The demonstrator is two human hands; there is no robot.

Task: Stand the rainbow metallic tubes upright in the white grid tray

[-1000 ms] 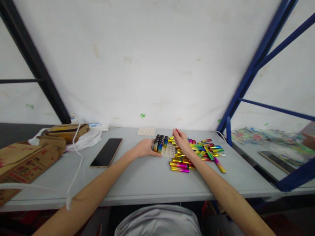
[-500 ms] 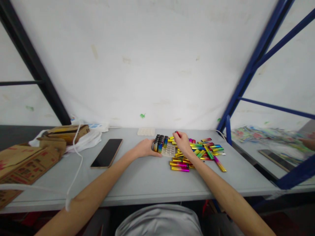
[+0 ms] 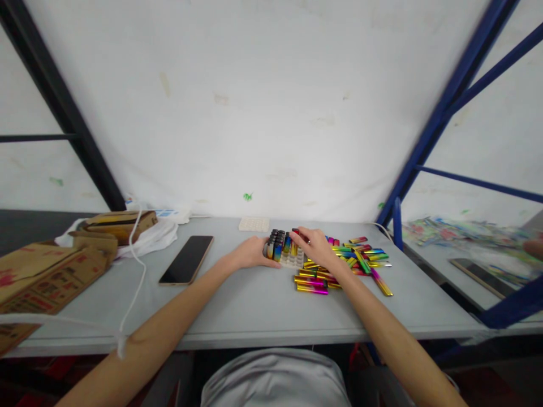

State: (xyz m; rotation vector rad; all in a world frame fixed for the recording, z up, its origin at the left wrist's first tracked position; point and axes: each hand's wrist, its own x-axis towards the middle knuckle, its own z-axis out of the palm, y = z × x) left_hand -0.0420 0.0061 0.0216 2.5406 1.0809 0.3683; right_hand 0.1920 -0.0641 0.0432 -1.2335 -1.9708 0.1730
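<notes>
So, two bare hands working close together on a grey table (image 3: 263,308). The left hand (image 3: 251,254) is half open in a C shape, cupped against the left side of a tight bunch of upright tubes (image 3: 276,250) — shiny, blue and gold with black tops. Thumb's on the near side; the other fingers go round the far side and get partly hidden, so can't tell how hard it's gripping, if at all.

Those tubes stand at one end of a pale tray (image 3: 292,261) with rows of round hollows, sitting right between the hands. Its bare hollows show just below the right fingertips.

The right hand (image 3: 314,246) has thumb and fingers pinched together over the tray, holding a red-and-dark piece (image 3: 296,230). Only a bit pokes out past the fingers, rest is covered.

Under and to the right of that hand there's a messy pile of loose tubes (image 3: 360,259), lying every which way in gold, green, red, magenta.

Beyond the left hand, near the wall, is a second pale tray (image 3: 253,224). Left of that same hand: a dark-screened phone (image 3: 187,260), then cardboard boxes (image 3: 46,277) further out — with a white cable (image 3: 139,277) hanging in front.
</notes>
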